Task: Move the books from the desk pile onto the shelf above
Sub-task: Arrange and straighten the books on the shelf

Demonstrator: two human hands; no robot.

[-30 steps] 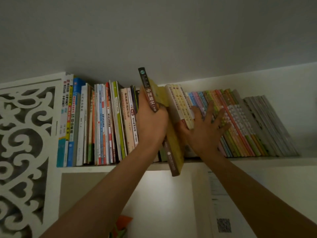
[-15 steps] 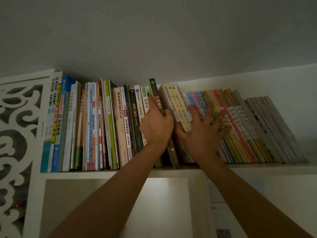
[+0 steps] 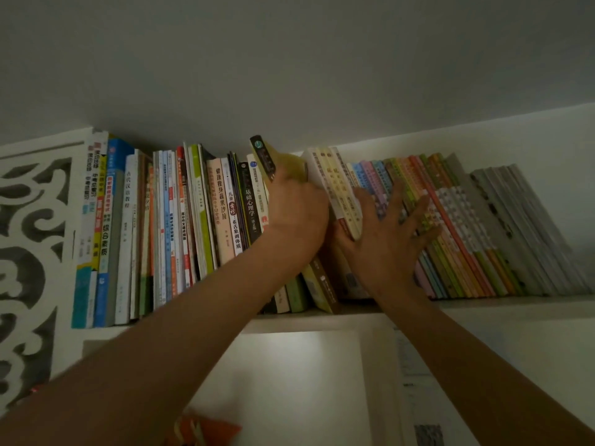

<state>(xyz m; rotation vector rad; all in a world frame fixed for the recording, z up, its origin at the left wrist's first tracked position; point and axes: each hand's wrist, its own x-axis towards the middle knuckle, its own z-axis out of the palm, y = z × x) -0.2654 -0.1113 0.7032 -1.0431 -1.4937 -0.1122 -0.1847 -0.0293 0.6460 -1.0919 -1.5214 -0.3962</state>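
Between the hands, the brown-spined book point(image 3: 264, 157) leans in the gap on the shelf point(image 3: 515, 302), its top tipped out again after sitting nearly flush, so insertion isn't finished. The left hand point(image 3: 297, 209) grips it; the right hand point(image 3: 388, 226), fingers spread, presses the leaning books point(image 3: 450, 220) aside. Upright books point(image 3: 193, 220) crowd left.

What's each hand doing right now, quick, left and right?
Left hand: closed, gripping the dark-spined book partway into the row.
Right hand: open, fingers spread, pressing flat against the leaning books.
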